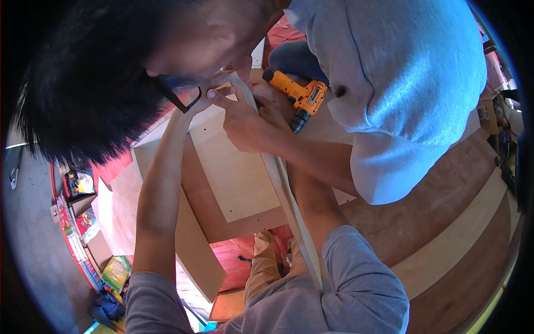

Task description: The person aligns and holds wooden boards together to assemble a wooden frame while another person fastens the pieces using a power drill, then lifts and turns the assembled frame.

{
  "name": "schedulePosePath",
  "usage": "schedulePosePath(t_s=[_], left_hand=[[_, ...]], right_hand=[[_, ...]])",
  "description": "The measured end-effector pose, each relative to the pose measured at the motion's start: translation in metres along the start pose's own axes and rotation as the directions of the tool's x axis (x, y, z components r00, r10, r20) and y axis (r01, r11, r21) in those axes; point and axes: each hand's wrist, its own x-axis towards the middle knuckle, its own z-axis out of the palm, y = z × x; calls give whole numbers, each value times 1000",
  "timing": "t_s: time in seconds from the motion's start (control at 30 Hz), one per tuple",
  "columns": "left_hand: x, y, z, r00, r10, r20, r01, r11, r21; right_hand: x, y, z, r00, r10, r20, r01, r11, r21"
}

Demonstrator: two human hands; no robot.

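Two-person job on a partly assembled wooden unit; my read: hold-and-align at the far corner. The upright side panel (293,217) runs between the wearer's arms, from near the torso to that corner, with the pale inner panel (233,167) just left of it and the left board (197,250) standing opposite. Left hand (197,108) is up at the far end, mostly hidden behind the co-worker's head (111,72); can't tell whether its fingers grip or just rest. Right hand (272,113) is on the panel's outer side, fingers bent, partly covered by the co-worker's forearm (317,161); likely bracing, grip not confirmable. Co-worker's hand (242,125) is at the same corner, thumb by a small yellowish piece (223,86), too small to identify. Drill (308,97) lies just right of the panel, no hand on it. Next move calls for a steady, flush panel, fingers clear of the joint.
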Motion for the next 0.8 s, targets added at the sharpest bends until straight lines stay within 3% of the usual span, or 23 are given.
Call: schedulePosePath(t_s=[0.13, 0.17, 0.2, 0.23, 0.27, 0.3, 0.33, 0.43, 0.57, 0.67, 0.7, 0.73, 0.8], left_hand=[[-6, 18, 16, 991, 8, -133, 21, 975, 221], [-7, 26, 23, 986, 37, -163, 13, 955, 296], [-6, 28, 25, 982, 13, -189, 53, 940, 337], [-5, 28, 26, 977, -10, -215, 93, 921, 378], [-3, 28, 26, 970, -31, -242, 133, 900, 416], [-3, 27, 26, 973, -20, -232, 117, 903, 414], [-3, 26, 26, 975, -8, -222, 102, 905, 412], [-5, 26, 24, 979, 46, -197, 46, 896, 442], [-9, 40, 25, 974, -25, -225, 131, 872, 471], [9, -3, 13, 971, 127, -204, -1, 850, 526], [28, -38, 7, 956, 134, -260, -4, 894, 448], [20, -25, 12, 948, 162, -275, 14, 841, 541], [-17, 6, 25, 932, 218, -289, 115, 579, 807]], right_hand=[[-2, 3, -18, 988, -31, -151, 43, 996, 78], [-2, 5, -3, 983, -57, -175, -24, 904, -426], [0, 8, 11, 979, -90, -183, -99, 572, -814], [2, 11, 37, 977, -123, -172, -162, 88, -983], [4, 14, 62, 978, -146, -147, -195, -419, -887], [6, 17, 82, 982, -151, -115, -189, -813, -551], [6, 18, 90, 987, -136, -84, -142, -988, -66], [8, 18, 63, 977, -170, 127, -166, -985, -48], [8, 16, 57, 992, -72, 102, -70, -997, -27], [12, 24, 71, 999, -11, 45, -11, -1000, -12], [16, 24, 70, 998, 13, 66, 16, -999, -39], [19, 23, 72, 996, 37, 87, 43, -997, -66], [-10, 48, 85, 989, -41, 146, -6, -973, -230]])
